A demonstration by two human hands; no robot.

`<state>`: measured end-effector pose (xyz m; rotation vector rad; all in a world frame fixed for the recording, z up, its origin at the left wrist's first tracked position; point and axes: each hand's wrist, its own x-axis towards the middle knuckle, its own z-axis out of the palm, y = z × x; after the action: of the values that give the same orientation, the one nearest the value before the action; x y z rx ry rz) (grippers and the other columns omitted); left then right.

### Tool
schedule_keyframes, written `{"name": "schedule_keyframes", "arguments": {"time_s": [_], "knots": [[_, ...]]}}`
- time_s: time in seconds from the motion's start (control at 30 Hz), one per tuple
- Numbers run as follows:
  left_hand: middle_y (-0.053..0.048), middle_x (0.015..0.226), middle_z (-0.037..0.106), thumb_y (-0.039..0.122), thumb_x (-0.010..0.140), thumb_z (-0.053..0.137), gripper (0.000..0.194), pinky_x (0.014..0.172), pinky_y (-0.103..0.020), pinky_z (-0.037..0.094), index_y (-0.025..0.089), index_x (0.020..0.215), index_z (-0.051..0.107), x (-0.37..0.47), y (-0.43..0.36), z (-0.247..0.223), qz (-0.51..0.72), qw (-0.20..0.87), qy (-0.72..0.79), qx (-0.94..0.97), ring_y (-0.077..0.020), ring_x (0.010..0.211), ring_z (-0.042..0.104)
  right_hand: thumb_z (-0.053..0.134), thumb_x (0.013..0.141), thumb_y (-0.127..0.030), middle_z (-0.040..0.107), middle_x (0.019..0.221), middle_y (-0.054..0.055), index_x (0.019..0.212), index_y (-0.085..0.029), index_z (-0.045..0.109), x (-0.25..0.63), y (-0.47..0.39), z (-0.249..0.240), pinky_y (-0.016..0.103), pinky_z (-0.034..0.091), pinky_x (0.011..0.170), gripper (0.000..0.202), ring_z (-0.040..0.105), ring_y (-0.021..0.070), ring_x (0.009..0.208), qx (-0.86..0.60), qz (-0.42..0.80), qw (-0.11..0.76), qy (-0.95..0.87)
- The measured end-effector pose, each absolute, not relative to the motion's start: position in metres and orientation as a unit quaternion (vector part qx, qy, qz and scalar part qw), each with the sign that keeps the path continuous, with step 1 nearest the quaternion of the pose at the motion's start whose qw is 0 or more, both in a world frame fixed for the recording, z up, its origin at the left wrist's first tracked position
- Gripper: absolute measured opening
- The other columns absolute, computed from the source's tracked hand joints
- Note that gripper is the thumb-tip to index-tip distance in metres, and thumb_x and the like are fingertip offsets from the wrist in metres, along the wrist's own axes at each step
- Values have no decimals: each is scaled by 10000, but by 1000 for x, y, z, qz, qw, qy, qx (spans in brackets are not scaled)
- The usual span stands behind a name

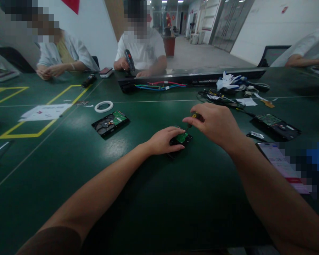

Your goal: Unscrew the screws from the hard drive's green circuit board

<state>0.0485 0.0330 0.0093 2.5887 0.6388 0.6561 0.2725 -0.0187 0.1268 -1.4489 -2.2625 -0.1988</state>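
Note:
A small black hard drive with a green circuit board (183, 137) lies on the green table in front of me. My left hand (167, 140) grips it from the left, thumb along the near edge and fingers over the far edge. A screwdriver with a yellow and black handle (196, 115) is pinched in my right hand (211, 122), above and to the right of the drive. Its shaft slants down to the left, and the tip meets the circuit board near my left fingertips. The underside of the drive is hidden.
Another hard drive (111, 123) and a white tape ring (104, 106) lie left. On the right are a cabled drive (275, 126), a phone (281, 166) and gloves (228, 82). Across the table, a person holds a power screwdriver (129, 60) behind a long black panel (194, 78).

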Motion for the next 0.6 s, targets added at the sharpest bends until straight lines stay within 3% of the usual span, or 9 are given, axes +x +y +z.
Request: {"name": "schedule_keyframes", "arguments": {"time_s": [0.2, 0.33, 0.47, 0.6], "knots": [[-161, 1445, 646, 483, 941, 750, 640, 1167, -489, 499, 193, 1483, 574, 49, 33, 8, 246, 195, 225, 923, -311, 1358, 619, 623, 1007, -371, 770, 1187, 173, 1280, -155, 722, 273, -20, 126, 458, 521, 909, 362, 706, 331, 1054, -485, -64, 230, -841], [-164, 1456, 640, 497, 940, 749, 658, 1178, -489, 491, 195, 1495, 565, 49, 34, 6, 243, 195, 225, 923, -309, 1377, 606, 568, 982, -243, 755, 1225, 196, 1398, -101, 658, 276, -21, 126, 467, 528, 939, 449, 707, 339, 1084, -482, -65, 224, -844], [-163, 1461, 637, 498, 939, 750, 658, 1175, -492, 493, 193, 1493, 567, 49, 34, 7, 243, 197, 226, 922, -315, 1384, 599, 558, 1000, -236, 757, 1188, 179, 1355, -121, 664, 272, -20, 124, 450, 530, 896, 388, 711, 315, 1000, -483, -61, 226, -844], [-156, 1458, 639, 490, 943, 747, 656, 1167, -490, 498, 198, 1499, 559, 50, 34, 8, 238, 198, 228, 923, -312, 1367, 610, 643, 988, -298, 754, 1036, 152, 1172, -149, 689, 265, -19, 121, 407, 500, 773, 241, 692, 296, 885, -520, -78, 225, -820]]}}
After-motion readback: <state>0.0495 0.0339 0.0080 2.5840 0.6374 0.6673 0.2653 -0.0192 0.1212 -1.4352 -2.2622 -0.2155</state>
